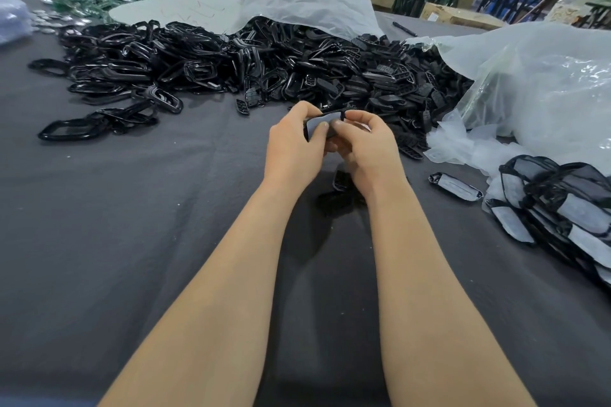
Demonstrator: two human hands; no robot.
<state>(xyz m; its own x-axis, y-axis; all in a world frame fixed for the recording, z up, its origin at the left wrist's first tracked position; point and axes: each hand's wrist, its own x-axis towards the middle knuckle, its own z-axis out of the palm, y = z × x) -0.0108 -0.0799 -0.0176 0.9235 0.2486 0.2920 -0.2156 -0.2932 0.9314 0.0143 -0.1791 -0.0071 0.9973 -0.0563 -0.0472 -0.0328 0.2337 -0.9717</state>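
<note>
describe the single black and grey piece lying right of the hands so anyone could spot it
Start at the big clear plastic bag on the right of the dark cloth table. Below its crumpled edge, between the right hand and the stack of similar pieces, lies a black-rimmed piece with a grey face. Unlike the stacked ones, it lies singly on bare cloth.

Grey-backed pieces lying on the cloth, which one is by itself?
The single piece just right of the right hand; the others sit in a heap further right.

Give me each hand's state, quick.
Left hand: curled, pinching the black part.
Right hand: curled, pinching the same part from the other side.
</note>
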